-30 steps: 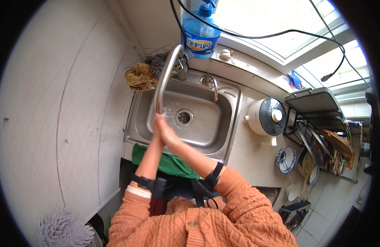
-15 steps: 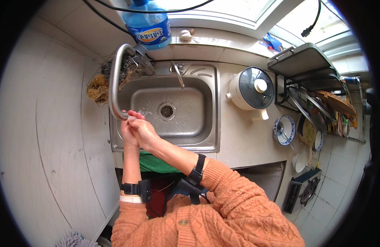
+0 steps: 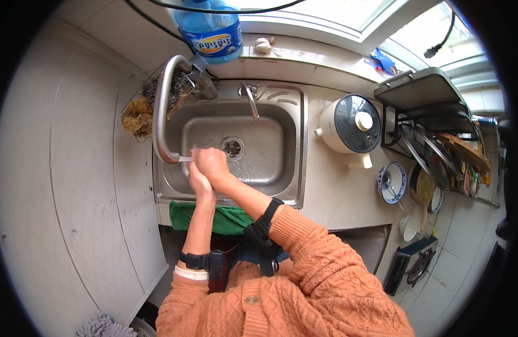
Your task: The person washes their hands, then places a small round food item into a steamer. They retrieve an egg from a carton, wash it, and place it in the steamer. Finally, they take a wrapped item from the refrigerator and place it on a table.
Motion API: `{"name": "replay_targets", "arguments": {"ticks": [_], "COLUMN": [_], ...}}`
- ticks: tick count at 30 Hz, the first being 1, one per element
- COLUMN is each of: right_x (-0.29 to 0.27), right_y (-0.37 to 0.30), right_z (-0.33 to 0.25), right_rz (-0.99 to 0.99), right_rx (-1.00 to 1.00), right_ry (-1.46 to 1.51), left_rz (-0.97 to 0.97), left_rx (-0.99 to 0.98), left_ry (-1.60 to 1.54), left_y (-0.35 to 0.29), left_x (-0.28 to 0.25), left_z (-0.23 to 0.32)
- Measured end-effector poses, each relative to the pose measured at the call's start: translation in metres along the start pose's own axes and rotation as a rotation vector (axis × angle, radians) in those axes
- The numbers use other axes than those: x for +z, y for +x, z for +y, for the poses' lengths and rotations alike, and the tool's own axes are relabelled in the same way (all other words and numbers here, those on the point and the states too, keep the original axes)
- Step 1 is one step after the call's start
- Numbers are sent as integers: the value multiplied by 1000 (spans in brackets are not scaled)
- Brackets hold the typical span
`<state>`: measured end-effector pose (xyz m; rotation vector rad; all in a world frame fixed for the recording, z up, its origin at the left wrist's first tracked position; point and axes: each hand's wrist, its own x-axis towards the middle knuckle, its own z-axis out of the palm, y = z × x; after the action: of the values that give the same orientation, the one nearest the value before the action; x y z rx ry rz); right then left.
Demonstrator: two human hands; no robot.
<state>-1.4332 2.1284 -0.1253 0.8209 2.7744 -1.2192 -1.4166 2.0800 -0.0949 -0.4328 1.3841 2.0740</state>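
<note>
My left hand (image 3: 197,181) and my right hand (image 3: 210,163) are clasped over the left part of the steel sink (image 3: 253,163). The right lies on top, its fingers bent around the left. Most of the left hand's fingers are hidden beneath it. A thin stream of water (image 3: 185,159) runs from the large curved faucet (image 3: 162,112) onto the hands. Wet skin shows on the right hand. Behind the basin stands a smaller tap (image 3: 250,101), apart from both hands.
A blue bottle (image 3: 214,39) and garlic (image 3: 263,46) stand on the sill. Scrubbers (image 3: 140,117) hang at the left wall. To the right are a white kettle-like pot (image 3: 333,126), a bowl (image 3: 391,182) and a dish rack (image 3: 391,123). A green cloth (image 3: 228,220) hangs in front.
Both hands have shifted right and slightly away from the faucet's mouth. My right hand has closed over the left, and the water stream now shows between faucet and hands. The view has shifted slightly.
</note>
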Motion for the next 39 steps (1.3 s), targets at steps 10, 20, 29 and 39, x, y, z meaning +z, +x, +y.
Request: {"name": "replay_targets", "arguments": {"ticks": [10,20,29,39], "right_x": [-33,-10,-5,5], "right_y": [-38,18,165,166], "right_z": [-22,9,0,25], "right_rz": [-521,-237,484,-12], "right_rx": [612,880,-836,-654], "right_ry": [2322,2014,138,-507], "left_rz": [-280,-94,-79,-100], "left_rx": [-79,716,173,79], "left_ry": [-419,684,447,664], "left_y": [39,30,52,55], "left_x": [6,-6,-71,-69], "left_z": [24,-8,-24,-21]}}
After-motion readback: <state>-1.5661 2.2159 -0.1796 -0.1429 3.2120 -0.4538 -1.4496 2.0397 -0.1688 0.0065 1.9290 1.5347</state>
